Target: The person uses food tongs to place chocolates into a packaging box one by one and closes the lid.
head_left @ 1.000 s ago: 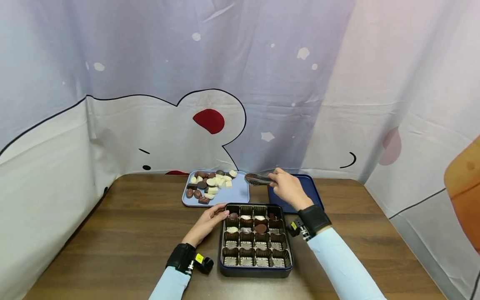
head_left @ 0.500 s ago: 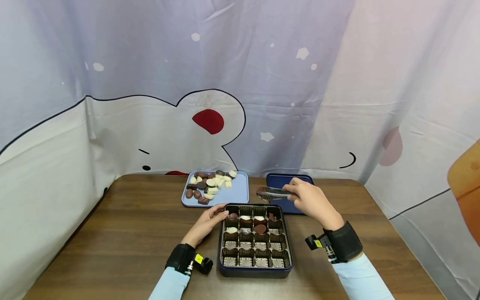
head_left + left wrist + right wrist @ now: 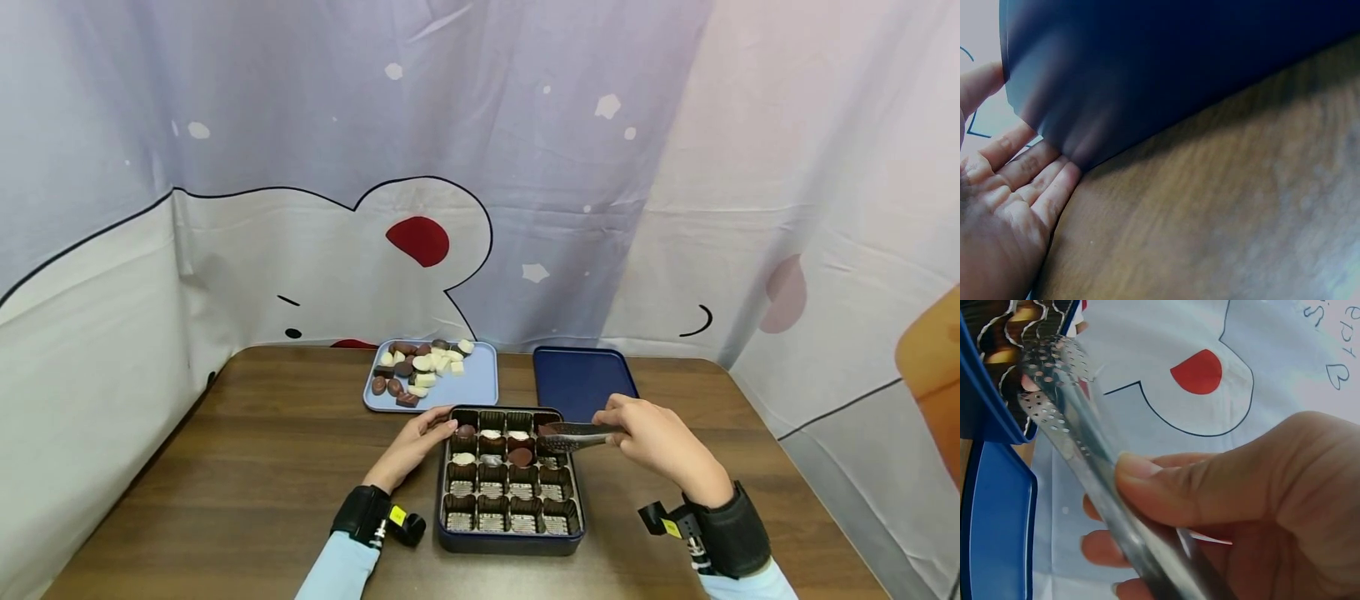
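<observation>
While the right hand (image 3: 656, 437) curls its thumb and fingers round metal tongs (image 3: 581, 437), the left hand (image 3: 411, 450) rests nearly straight fingers against the divided box (image 3: 510, 545). Left of the right fingers, the tongs' tips reach the box's far right compartments; whether they grip anything is unclear. Right of the left fingers, dark and white chocolates (image 3: 521, 457) sit in its two far rows. Beyond those fingers lies a light blue tray (image 3: 472, 390); beyond the right fingers, a dark blue tray (image 3: 581, 379).
</observation>
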`<control>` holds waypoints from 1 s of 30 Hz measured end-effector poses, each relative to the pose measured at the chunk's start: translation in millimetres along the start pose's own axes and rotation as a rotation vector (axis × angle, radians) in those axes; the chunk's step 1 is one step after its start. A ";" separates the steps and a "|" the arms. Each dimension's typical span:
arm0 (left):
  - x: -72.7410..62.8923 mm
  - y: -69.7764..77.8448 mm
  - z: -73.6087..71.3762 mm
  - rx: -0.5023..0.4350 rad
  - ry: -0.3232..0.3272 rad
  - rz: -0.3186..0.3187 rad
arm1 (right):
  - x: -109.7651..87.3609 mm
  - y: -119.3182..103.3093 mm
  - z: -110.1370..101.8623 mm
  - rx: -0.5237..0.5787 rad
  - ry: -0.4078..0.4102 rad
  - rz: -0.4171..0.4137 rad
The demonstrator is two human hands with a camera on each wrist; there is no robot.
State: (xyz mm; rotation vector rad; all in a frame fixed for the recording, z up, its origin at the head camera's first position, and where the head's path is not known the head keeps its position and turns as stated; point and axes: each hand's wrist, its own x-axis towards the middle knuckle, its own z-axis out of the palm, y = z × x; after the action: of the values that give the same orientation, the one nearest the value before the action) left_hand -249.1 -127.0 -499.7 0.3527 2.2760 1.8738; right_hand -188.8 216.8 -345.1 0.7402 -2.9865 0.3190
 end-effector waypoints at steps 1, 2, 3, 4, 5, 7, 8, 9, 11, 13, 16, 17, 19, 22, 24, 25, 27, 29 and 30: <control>-0.2 0.2 -0.1 0.001 0.000 -0.001 | -1.3 0.5 0.6 0.008 -0.008 0.001; -0.3 0.3 -0.2 0.001 -0.001 -0.002 | -2.2 1.1 1.4 0.019 -0.014 0.000; -0.4 0.3 -0.2 0.004 0.000 -0.001 | -2.8 1.7 2.1 0.031 -0.021 -0.002; -0.5 0.2 -0.1 0.001 0.001 -0.005 | -3.1 2.3 2.8 0.041 -0.026 -0.003; -0.5 0.0 -0.1 0.002 0.001 -0.006 | -3.2 2.8 3.3 0.046 -0.027 -0.007; -0.4 -0.6 0.0 -0.003 0.002 -0.009 | -2.8 3.2 3.4 0.056 -0.026 -0.009; -0.4 -0.9 0.1 -0.003 0.002 -0.010 | -2.5 3.2 3.0 0.053 -0.023 -0.010; -0.5 -1.1 0.2 -0.006 0.000 -0.010 | -2.0 2.9 2.2 0.050 -0.019 -0.010; -0.5 -1.2 0.4 -0.008 -0.003 -0.012 | -0.6 1.3 -0.2 0.041 -0.008 -0.003; -0.4 -1.1 0.3 -0.009 -0.006 -0.012 | 1.9 -1.1 -2.9 0.033 0.010 -0.001; -0.3 -0.5 -0.1 -0.009 -0.011 -0.011 | 7.8 -5.5 -5.8 0.035 0.034 -0.006; -0.3 -0.4 -0.2 -0.010 -0.012 -0.011 | 10.4 -7.2 -6.3 0.038 0.039 -0.010; -0.4 -0.1 -0.4 -0.010 -0.016 -0.009 | 16.7 -9.8 -6.7 0.042 0.042 -0.018; -0.6 0.2 -0.4 -0.011 -0.014 -0.011 | 28.8 -14.0 -6.9 0.046 0.032 -0.024; -0.5 0.0 -0.2 -0.007 -0.011 -0.012 | 38.3 -16.3 -6.9 0.047 0.024 -0.024; -0.5 -0.1 -0.1 -0.004 -0.009 -0.013 | 43.2 -17.8 -7.2 0.049 0.021 -0.024; -0.4 -0.5 0.1 -0.002 -0.006 -0.012 | 53.6 -20.6 -7.7 0.052 0.020 -0.025; 0.0 -0.7 0.3 -0.003 -0.005 -0.008 | 64.0 -23.5 -8.2 0.056 0.016 -0.024; 0.2 -0.6 0.4 -0.006 -0.003 -0.007 | 69.4 -24.9 -8.1 0.058 0.014 -0.026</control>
State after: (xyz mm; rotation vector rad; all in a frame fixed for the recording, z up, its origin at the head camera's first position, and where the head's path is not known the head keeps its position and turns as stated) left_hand -249.3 -126.7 -500.4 0.3467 2.2666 1.8749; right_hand -238.6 165.3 -325.9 0.7774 -2.9632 0.4099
